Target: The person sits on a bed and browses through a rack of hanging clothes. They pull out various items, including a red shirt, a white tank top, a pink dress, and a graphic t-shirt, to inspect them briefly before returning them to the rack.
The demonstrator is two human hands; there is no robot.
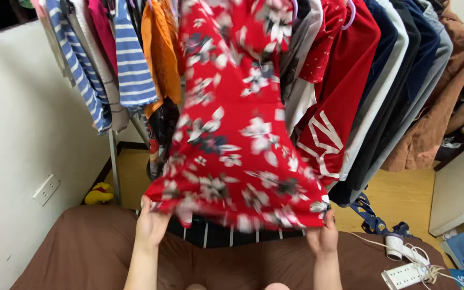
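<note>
A red dress with a white and dark flower print (232, 134) hangs from the clothes rail and spreads out towards me. My left hand (151, 223) grips its lower left hem corner. My right hand (322, 235) pinches the lower right hem corner. Both hands hold the hem stretched wide above a brown bed cover (81, 252). A black cloth with white stripes (226, 234) lies under the hem on the bed.
Several garments crowd the rail: blue striped shirts (130, 59), an orange top (162, 48), a red shirt (339, 107), dark jackets (404, 80). A white wall (22, 134) with a socket (45, 189) stands left. A yellow toy (99, 194), a power strip (404, 275) and cables lie around.
</note>
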